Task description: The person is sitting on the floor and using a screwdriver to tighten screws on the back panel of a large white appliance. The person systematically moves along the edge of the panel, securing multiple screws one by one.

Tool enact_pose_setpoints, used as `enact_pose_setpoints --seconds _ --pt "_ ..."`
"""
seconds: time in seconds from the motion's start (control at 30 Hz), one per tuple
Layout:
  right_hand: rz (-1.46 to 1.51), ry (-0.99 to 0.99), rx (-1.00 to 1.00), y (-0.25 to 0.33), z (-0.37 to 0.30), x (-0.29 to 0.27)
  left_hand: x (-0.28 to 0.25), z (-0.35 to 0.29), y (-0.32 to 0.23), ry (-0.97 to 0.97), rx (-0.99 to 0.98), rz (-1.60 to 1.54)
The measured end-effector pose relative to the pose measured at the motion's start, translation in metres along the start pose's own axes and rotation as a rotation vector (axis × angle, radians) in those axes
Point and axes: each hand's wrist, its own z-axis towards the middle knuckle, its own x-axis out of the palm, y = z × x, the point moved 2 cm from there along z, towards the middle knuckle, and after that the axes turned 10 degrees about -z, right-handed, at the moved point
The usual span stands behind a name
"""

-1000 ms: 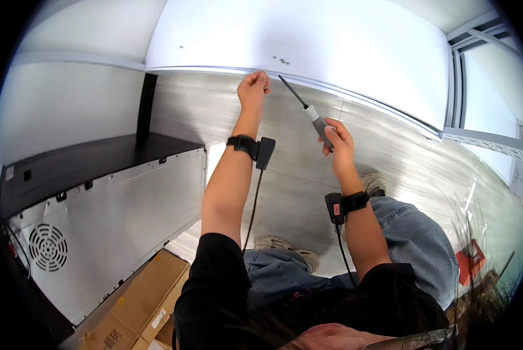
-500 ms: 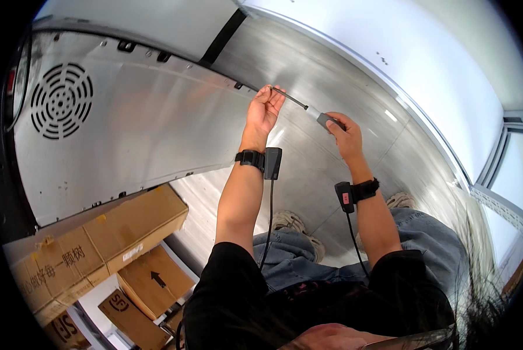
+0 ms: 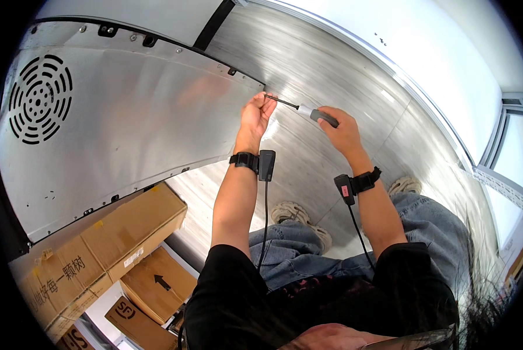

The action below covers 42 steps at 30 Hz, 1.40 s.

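My right hand [image 3: 344, 133] is closed around the grey handle of a screwdriver [image 3: 324, 118]. The screwdriver's thin dark shaft points up and to the left, toward the right edge of a large silver metal panel [image 3: 144, 111]. At that edge, the fingers of my left hand [image 3: 254, 119] are pinched together at the tip of the shaft. Whether a screw sits between them is too small to make out. The panel has a round slotted vent [image 3: 38, 100] at its left, with dark clips and screw heads along its borders.
Cardboard boxes [image 3: 124, 224] are stacked at the lower left, below the panel. A white cabinet side [image 3: 424, 64] rises at the upper right. Wood-patterned floor [image 3: 354, 76] lies between. A strapped device with a cable hangs at each wrist, such as the left one [image 3: 266, 165].
The view has shifted so that the panel sits further left and slightly higher. My left fingers have drawn closer together at the screwdriver's tip. My right hand still grips the handle.
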Motion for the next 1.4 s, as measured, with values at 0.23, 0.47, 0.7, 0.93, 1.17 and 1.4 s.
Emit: enact_pose_setpoints --seconds 0.23,0.47,0.7,0.93,1.17,1.4 --pt "-0.117 0.030 0.054 -0.004 -0.010 0.011 -0.017 0.011 0.023 -0.097 -0.048 0.068" --pt "0.060 0.086 0.129 -0.019 -0.006 0.043 -0.038 0.047 0.021 -0.116 -0.089 0.040" --pt "0.104 0.050 0.181 -0.043 0.006 0.078 -0.050 0.081 0.018 -0.223 -0.111 -0.023" --pt "0.251 0.119 0.407 -0.049 0.008 0.101 -0.048 0.096 0.023 -0.321 -0.140 -0.112" --pt "0.362 0.160 0.481 -0.044 0.010 0.105 -0.055 0.105 0.025 -0.362 -0.128 -0.138" --pt "0.352 0.161 0.490 -0.045 0.012 0.106 -0.046 0.100 0.024 -0.365 -0.150 -0.162"
